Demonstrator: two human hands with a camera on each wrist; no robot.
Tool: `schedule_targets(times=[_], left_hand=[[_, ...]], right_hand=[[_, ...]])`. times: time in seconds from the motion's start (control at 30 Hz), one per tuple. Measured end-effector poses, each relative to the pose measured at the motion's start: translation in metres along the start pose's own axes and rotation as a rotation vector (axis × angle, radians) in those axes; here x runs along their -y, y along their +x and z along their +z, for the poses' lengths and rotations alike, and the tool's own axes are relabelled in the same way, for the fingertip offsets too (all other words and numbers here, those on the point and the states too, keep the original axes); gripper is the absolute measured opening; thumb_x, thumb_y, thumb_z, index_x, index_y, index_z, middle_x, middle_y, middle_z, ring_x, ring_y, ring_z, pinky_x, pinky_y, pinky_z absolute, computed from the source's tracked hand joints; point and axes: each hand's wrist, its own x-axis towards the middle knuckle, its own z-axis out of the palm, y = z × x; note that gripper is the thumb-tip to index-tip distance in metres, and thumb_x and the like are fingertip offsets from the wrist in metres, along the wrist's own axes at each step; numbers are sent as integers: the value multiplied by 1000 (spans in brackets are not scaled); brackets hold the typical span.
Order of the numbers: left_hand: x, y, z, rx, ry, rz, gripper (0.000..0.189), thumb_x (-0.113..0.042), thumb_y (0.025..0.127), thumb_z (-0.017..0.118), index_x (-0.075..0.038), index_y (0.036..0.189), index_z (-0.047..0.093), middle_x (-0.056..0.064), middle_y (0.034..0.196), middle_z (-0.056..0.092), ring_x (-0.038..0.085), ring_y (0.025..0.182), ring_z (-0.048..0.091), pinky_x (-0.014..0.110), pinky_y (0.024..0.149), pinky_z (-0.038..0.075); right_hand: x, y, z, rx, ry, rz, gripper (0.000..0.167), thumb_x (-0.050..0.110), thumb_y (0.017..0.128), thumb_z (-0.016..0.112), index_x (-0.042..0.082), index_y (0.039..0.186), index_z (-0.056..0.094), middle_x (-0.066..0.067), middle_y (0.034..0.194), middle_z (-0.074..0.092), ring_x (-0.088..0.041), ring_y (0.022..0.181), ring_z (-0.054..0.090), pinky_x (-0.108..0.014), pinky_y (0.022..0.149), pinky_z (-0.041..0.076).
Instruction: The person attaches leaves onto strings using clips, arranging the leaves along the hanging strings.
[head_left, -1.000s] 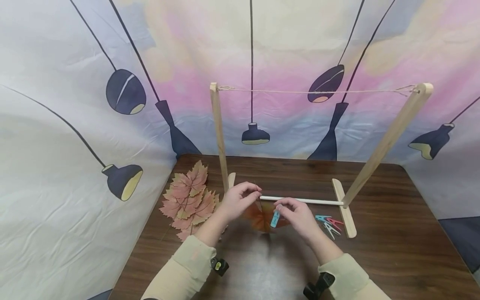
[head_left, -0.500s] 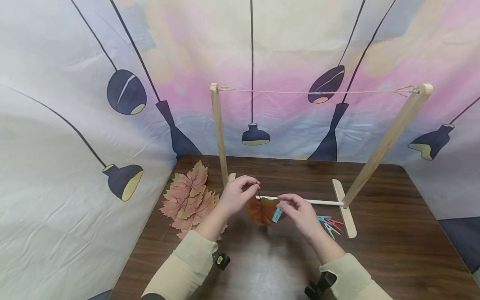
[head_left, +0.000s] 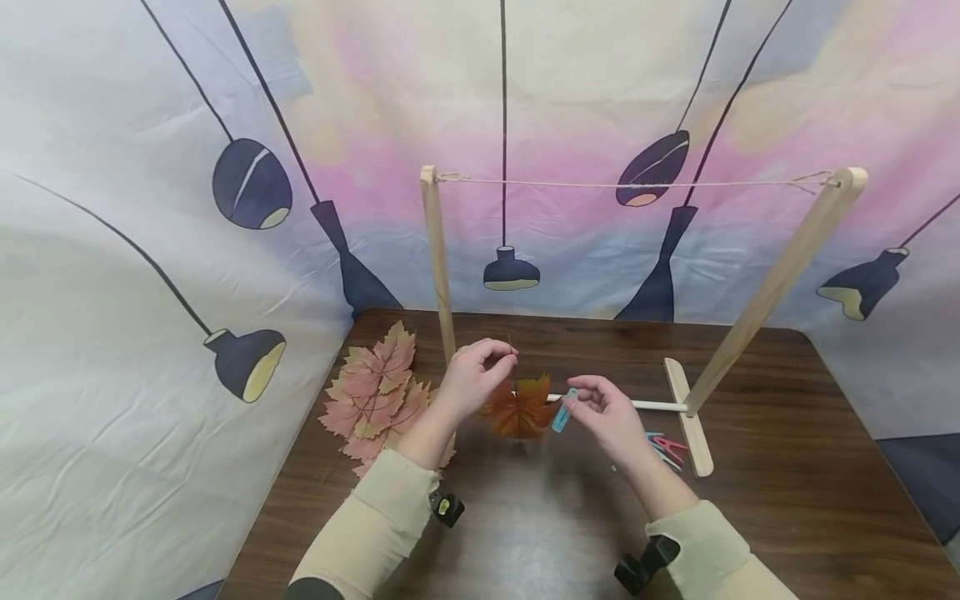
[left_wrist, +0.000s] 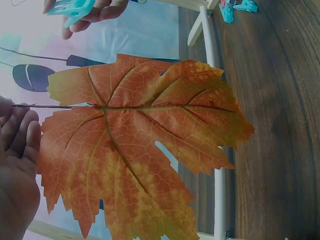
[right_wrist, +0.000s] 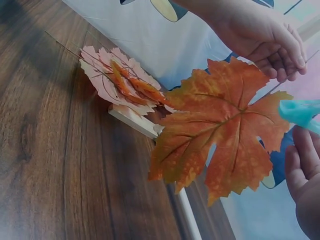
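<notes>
An orange artificial maple leaf hangs by its thin stem from my left hand, which pinches the stem between thumb and finger. The leaf's blade is spread below the fingers, in front of the white rod. To its right, my right hand pinches a light-blue clothespin. In the right wrist view the clothespin overlaps the leaf's edge, while the head view shows a gap between them. Above both hands a string runs between two wooden posts.
A pile of pinkish leaves lies at the table's left. Several clothespins lie near the stand's right foot. The wooden posts rise on both sides, joined low down by a white rod. A printed cloth hangs behind.
My left hand has risen with the leaf, which now hangs in fuller view. My right hand has moved slightly up and right with the clothespin, away from the leaf.
</notes>
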Motion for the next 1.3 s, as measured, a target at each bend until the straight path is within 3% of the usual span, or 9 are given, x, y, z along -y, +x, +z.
schedule_targets(times=[0.37,0.73,1.03,1.17,1.3], left_hand=[[-1,6,-3,-16,5,-27,9,-10,90,62,-5,95,67,3,94,65,14,83,61,29,74,51],[-2,11,-4,-17,9,-36,11,-11,91,61,-5,97,67,3,95,65,14,84,60,29,75,50],[-3,18,-2,-43,30,-3,10,-9,89,64,-3,95,67,6,94,67,17,83,61,30,74,50],[-4,20,-1,-36,28,4,10,-10,89,63,-3,95,67,6,94,67,17,84,61,31,74,50],[-4,22,-1,-41,32,-2,11,-11,89,63,-4,95,68,5,95,67,17,86,61,32,74,50]], right_hand=[[5,6,-4,-34,-122,-46,34,25,91,63,9,121,61,-7,102,58,-18,92,54,-29,75,47],[17,11,-5,-48,-109,-41,38,24,91,64,7,124,58,-9,104,56,-18,93,54,-25,73,47],[37,27,-10,-50,-118,-111,37,25,91,64,6,123,60,-9,101,56,-16,89,55,-25,73,49],[43,31,-15,-79,-147,-120,39,30,90,63,9,124,60,-6,103,57,-17,89,54,-23,68,46],[47,35,-22,-92,-171,-122,44,37,90,62,12,126,59,-6,107,58,-18,95,53,-24,71,46]])
